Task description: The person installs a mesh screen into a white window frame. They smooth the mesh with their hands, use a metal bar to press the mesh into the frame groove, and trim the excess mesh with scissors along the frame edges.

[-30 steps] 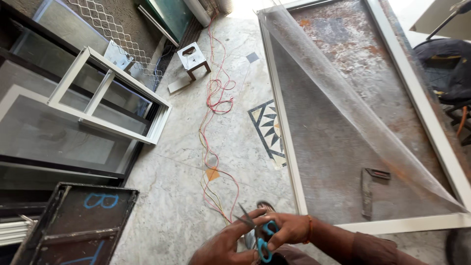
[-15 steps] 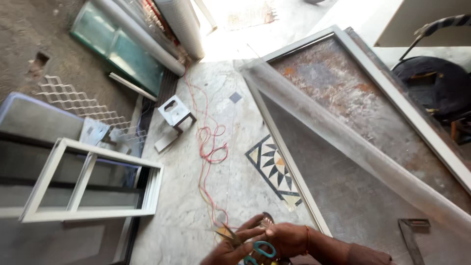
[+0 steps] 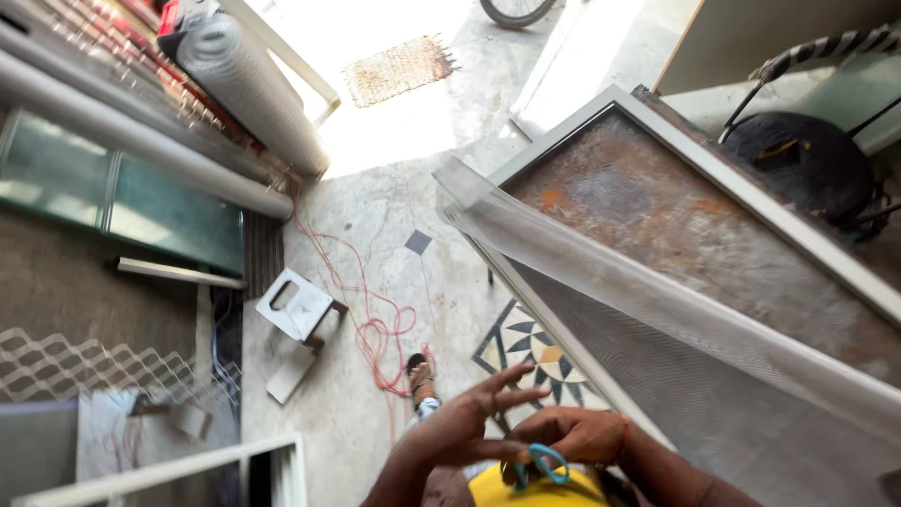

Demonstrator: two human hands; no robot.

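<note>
**Scissors gripped low in frame, both hands meeting over them**

The blue-handled scissors (image 3: 542, 463) are sitting at the bottom centre of the view, loops showing; blades hidden behind the hands, so can't tell if they're open or shut. The right hand (image 3: 574, 437) is curling round the loops, fingers folded in, gripping the scissors – prob. threaded through the handles for control. The left hand (image 3: 465, 430) is coming in from the other side w/ fingers (image 3: 514, 377) splayed wide, holding nothing, palm just beside the right hand's knuckles, maybe touching; contact is blurred.

Directly under the grip: a yellow item (image 3: 535, 490), partly cut off by the frame edge, kind unclear. Just beyond the fingertips, a sandalled foot (image 3: 420, 378) is resting on the marble floor (image 3: 375, 216), next to the floor's star-pattern inlay (image 3: 527, 355). A red cable (image 3: 375, 324) is trailing away from the foot, well ahead of the hands.

To the right of the grip, a white frame (image 3: 751, 202) is lying flat over a rusty board (image 3: 676, 225), w/ sheer mesh (image 3: 638, 282) draped loosely across it – looks laid out flat for working on. Further left of the grip: a small white stool (image 3: 296, 305) tipped on the floor, glass panels (image 3: 122, 202), pale pipes (image 3: 141, 141), and a mesh roll (image 3: 253, 89) stacked along the edge, prob. out of the way.
</note>
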